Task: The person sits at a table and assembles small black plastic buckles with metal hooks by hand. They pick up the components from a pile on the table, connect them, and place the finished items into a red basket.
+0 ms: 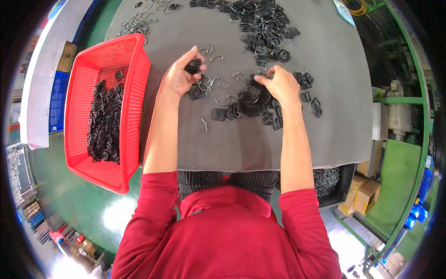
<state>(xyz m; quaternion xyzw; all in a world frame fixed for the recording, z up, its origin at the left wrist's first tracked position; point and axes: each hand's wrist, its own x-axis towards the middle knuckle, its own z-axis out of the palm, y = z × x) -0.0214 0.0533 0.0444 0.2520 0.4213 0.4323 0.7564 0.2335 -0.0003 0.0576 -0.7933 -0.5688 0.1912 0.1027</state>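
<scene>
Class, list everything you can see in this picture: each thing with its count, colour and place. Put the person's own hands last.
Table: one, grey, centre.
Basket: one, red mesh, on the table's left edge.
Finished buckles: many, black, inside the basket.
Loose buckles: too many to count, black, heaped at the far side and by the hands.
Wire clips: many, silver, far left and scattered centre.
Boxes: a few, brown, floor at right.
Left hand: holds a black buckle.
Right hand: fingertips pinched among the near buckles.

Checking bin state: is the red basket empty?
No, the red basket at the table's left edge holds a heap of black buckles along its bottom.
</scene>
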